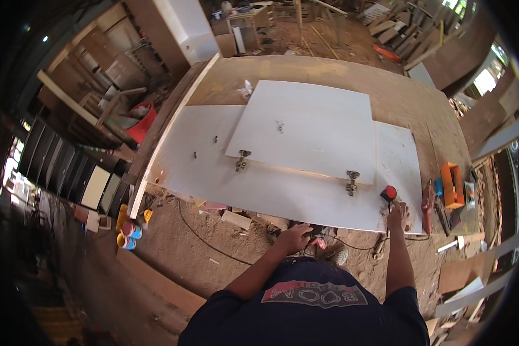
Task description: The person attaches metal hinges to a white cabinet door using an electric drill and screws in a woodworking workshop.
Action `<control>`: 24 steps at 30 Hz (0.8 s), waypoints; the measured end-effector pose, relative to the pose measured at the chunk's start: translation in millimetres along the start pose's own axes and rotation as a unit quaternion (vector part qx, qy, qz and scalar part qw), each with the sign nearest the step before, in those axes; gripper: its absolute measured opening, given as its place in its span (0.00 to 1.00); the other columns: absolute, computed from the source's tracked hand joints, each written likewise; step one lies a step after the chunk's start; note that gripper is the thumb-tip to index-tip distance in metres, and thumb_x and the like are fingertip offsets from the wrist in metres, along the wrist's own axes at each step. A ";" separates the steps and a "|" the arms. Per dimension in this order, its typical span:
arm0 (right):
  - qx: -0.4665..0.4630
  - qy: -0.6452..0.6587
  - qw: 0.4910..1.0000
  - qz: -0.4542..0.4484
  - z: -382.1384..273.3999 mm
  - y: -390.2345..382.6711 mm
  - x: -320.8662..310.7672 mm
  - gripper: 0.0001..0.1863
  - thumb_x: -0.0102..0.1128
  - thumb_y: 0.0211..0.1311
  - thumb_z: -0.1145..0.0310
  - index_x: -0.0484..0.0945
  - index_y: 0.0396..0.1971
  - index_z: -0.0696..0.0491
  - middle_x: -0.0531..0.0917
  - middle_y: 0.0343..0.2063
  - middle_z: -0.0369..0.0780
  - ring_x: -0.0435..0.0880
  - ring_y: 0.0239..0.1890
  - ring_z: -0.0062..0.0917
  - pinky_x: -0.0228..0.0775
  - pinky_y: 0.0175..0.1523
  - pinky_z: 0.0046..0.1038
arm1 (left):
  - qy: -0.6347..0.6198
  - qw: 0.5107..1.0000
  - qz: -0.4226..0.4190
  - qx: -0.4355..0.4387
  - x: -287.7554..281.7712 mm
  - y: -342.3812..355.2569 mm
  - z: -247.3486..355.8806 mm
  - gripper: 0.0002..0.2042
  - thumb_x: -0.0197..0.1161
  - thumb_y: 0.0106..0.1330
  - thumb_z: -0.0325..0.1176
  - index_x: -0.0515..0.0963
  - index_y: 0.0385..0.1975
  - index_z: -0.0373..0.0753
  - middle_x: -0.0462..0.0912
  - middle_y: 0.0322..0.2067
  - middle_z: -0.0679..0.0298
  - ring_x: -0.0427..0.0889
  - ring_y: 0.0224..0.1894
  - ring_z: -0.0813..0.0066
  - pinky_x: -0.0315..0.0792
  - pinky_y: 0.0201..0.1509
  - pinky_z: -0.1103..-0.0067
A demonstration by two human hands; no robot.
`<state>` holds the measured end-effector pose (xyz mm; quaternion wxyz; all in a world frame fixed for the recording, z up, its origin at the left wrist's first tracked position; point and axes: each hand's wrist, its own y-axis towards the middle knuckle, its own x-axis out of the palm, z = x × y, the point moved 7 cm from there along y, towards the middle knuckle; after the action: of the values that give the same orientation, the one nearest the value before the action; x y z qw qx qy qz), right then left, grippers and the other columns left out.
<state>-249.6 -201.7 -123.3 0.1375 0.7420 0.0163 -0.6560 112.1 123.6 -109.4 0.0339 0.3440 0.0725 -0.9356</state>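
Note:
My right hand [397, 218] is at the near right corner of the large white board, its fingers closed around the dark handle of a red and black tool [389, 194]. The tool's exact kind is hard to make out. My left hand [295, 237] is low in front of my body by the board's near edge, its fingers apart and apparently empty. Ahead, a smaller white panel [308, 124] lies on the larger white board [196, 132]. Two metal hinges, a left one [241, 160] and a right one [352, 182], are on the panel's near edge. Small screws [281, 127] lie on the panel.
A wooden worktable [328, 66] bears the boards, with a long timber strip [173, 135] along its left. To the right are a red tool [428, 199] and an orange box [452, 184]. A cable [207, 242] and wood offcuts [236, 219] lie on the ground. Cans [131, 230] stand left.

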 end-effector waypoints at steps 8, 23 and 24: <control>0.081 -0.031 0.994 -0.060 -57.1 1.0 -14.5 0.21 0.66 0.66 0.61 0.78 0.58 0.47 0.77 0.60 0.42 0.74 0.65 0.44 0.67 0.68 0.50 | -0.086 0.976 0.186 -0.074 -40.5 -87.3 -48.2 0.19 0.67 0.69 0.39 0.84 0.58 0.42 0.87 0.57 0.52 0.85 0.60 0.52 0.78 0.64 0.64; 0.007 0.166 0.986 0.011 -21.4 -14.5 37.9 0.32 0.65 0.61 0.79 0.72 0.67 0.55 0.72 0.63 0.53 0.70 0.66 0.53 0.64 0.72 0.47 | -0.092 0.980 0.122 -0.125 -35.8 -93.2 -50.9 0.18 0.66 0.71 0.42 0.83 0.57 0.43 0.87 0.53 0.55 0.87 0.56 0.57 0.80 0.59 0.65; -0.001 0.183 0.983 0.005 -25.3 -18.0 33.7 0.34 0.66 0.61 0.78 0.71 0.69 0.54 0.72 0.64 0.53 0.71 0.67 0.53 0.64 0.72 0.48 | -0.091 0.981 0.117 -0.124 -34.2 -89.6 -51.4 0.18 0.66 0.71 0.42 0.83 0.57 0.43 0.87 0.53 0.55 0.87 0.56 0.57 0.80 0.59 0.65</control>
<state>-224.1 -183.9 -157.0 0.1367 0.8492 0.0380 -0.5087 160.8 220.7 -115.9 0.1916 0.2570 0.1436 -0.9363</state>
